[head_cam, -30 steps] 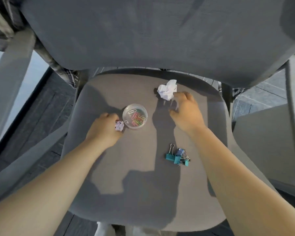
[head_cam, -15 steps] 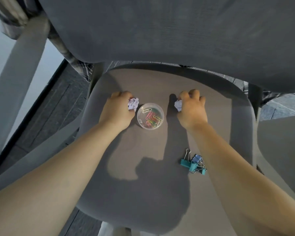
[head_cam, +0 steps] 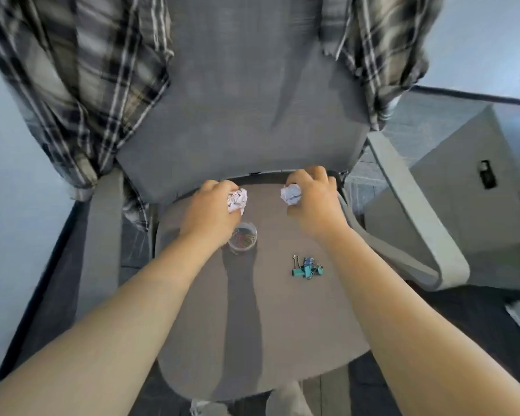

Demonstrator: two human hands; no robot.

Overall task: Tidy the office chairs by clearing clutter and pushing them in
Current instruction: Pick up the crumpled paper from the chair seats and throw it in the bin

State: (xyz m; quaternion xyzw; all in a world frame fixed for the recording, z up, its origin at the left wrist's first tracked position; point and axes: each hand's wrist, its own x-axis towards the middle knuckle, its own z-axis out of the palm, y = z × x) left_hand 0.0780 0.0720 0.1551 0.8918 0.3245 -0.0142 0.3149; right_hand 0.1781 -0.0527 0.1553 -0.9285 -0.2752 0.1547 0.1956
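A grey office chair seat fills the middle of the view. My left hand is shut on a crumpled paper ball raised above the seat near the backrest. My right hand is shut on a second crumpled paper ball at the same height. Under my left hand a small clear tub of coloured paper clips stands on the seat, partly hidden by the hand. A cluster of teal and blue binder clips lies on the seat right of centre.
A plaid shirt hangs over the grey backrest on both sides. The chair's armrests stand left and right. A pale cabinet stands to the right. The floor is dark.
Both hands have closed on the paper balls and lifted them off the seat toward the backrest. The view has tilted up, showing the plaid shirt.
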